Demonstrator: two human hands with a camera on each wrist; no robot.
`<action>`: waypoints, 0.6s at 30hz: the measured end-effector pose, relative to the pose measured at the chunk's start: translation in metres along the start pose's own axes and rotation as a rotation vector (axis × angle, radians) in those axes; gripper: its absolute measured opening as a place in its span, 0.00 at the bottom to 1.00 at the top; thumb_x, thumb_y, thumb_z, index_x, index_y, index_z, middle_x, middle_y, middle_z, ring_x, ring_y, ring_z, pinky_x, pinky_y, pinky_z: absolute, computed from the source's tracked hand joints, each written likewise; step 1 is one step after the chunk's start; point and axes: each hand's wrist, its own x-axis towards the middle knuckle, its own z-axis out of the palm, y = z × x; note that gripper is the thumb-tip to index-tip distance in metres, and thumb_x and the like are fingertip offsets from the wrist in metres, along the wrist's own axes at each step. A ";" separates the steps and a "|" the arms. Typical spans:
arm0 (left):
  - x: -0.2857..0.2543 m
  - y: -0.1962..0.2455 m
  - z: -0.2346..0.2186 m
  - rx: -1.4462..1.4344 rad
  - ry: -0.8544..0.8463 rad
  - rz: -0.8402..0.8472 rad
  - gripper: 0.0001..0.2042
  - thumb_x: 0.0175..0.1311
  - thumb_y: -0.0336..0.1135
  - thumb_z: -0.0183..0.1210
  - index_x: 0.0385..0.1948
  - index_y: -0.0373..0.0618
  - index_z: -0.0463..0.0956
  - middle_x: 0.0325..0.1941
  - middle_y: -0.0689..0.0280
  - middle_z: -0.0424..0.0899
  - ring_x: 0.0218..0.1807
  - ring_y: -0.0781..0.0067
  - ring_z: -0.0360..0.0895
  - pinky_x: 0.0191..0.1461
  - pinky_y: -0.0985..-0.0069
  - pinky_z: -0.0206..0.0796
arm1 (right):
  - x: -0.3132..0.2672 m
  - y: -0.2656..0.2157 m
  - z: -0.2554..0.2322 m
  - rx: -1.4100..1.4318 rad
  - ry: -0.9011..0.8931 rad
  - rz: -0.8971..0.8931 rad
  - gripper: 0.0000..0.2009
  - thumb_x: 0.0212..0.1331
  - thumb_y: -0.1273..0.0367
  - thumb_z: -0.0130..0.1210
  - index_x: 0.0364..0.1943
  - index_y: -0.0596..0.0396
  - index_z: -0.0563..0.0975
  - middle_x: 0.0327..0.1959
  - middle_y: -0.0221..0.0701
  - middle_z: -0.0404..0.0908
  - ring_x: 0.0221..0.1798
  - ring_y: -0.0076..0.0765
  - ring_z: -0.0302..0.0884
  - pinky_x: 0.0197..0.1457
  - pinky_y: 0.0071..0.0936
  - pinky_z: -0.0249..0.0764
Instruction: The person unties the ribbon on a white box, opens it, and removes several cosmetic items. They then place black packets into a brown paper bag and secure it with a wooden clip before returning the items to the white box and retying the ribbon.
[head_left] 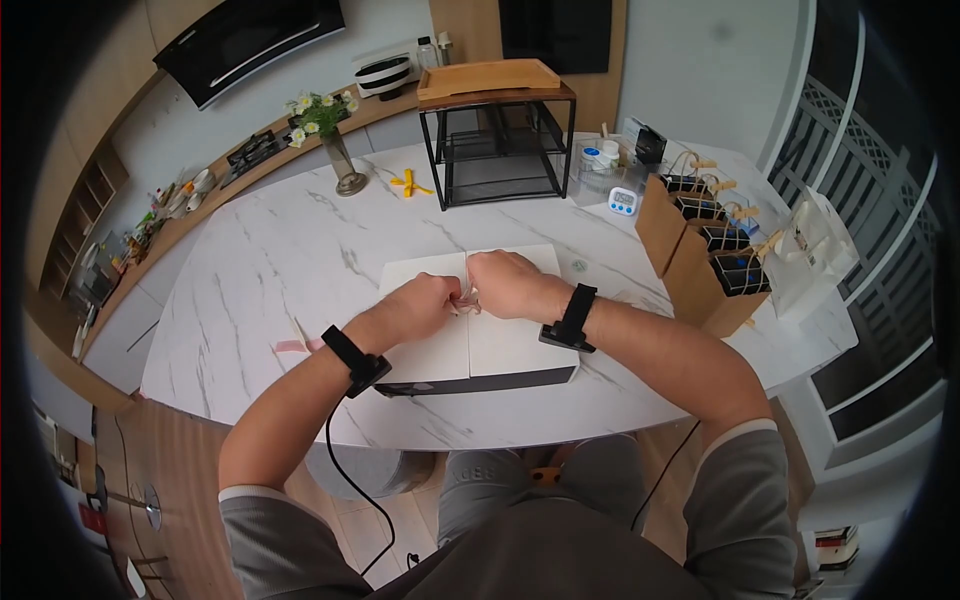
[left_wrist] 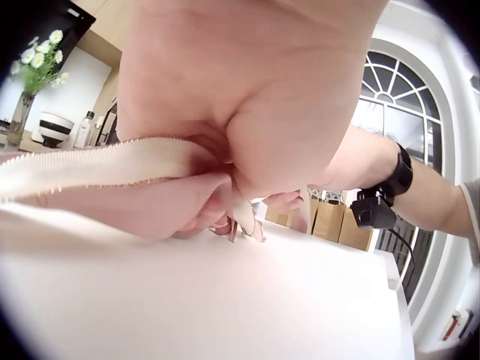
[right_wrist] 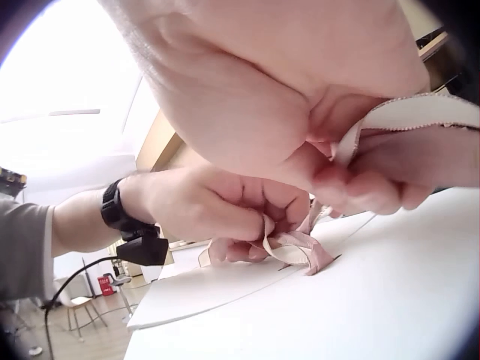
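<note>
A white box (head_left: 425, 350) with a dark front side and a seam down the middle of its top lies on the marble table. Above the seam, both hands grip a pale pink and cream ribbon (right_wrist: 319, 259). The left hand (head_left: 422, 303) pinches one part of it, fingers curled, and the right hand (head_left: 508, 285) pinches another just beside it. In the left wrist view a wide ribbon band (left_wrist: 97, 169) runs out of the left fist. Loops between the hands rest near slits in the box top; whether they form a knot cannot be told.
Pink ribbon (head_left: 293, 346) lies left of the box. Behind stand a flower vase (head_left: 345, 170), a yellow ribbon piece (head_left: 408, 184) and a black-framed rack (head_left: 495, 185). To the right are a timer (head_left: 622, 202), brown paper bags (head_left: 690, 280) and a white bag (head_left: 812, 250).
</note>
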 end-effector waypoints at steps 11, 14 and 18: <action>0.007 0.000 -0.021 -0.002 -0.140 0.104 0.14 0.70 0.34 0.57 0.51 0.41 0.83 0.41 0.54 0.91 0.42 0.54 0.87 0.52 0.64 0.77 | 0.002 -0.007 -0.011 -0.074 -0.100 0.061 0.12 0.62 0.65 0.66 0.41 0.60 0.87 0.42 0.48 0.90 0.51 0.53 0.89 0.56 0.44 0.83; 0.012 -0.002 -0.024 0.080 -0.113 0.167 0.13 0.69 0.35 0.58 0.49 0.42 0.85 0.41 0.54 0.91 0.43 0.54 0.88 0.51 0.64 0.78 | 0.003 -0.010 -0.010 -0.030 -0.119 0.123 0.10 0.62 0.69 0.64 0.43 0.60 0.87 0.43 0.48 0.90 0.52 0.53 0.89 0.56 0.43 0.83; 0.014 0.007 -0.033 0.044 -0.142 0.141 0.11 0.70 0.34 0.58 0.38 0.40 0.87 0.36 0.56 0.91 0.41 0.60 0.89 0.47 0.66 0.79 | 0.012 -0.004 0.004 0.002 -0.123 0.118 0.10 0.62 0.71 0.62 0.45 0.61 0.86 0.44 0.49 0.90 0.52 0.53 0.89 0.56 0.43 0.83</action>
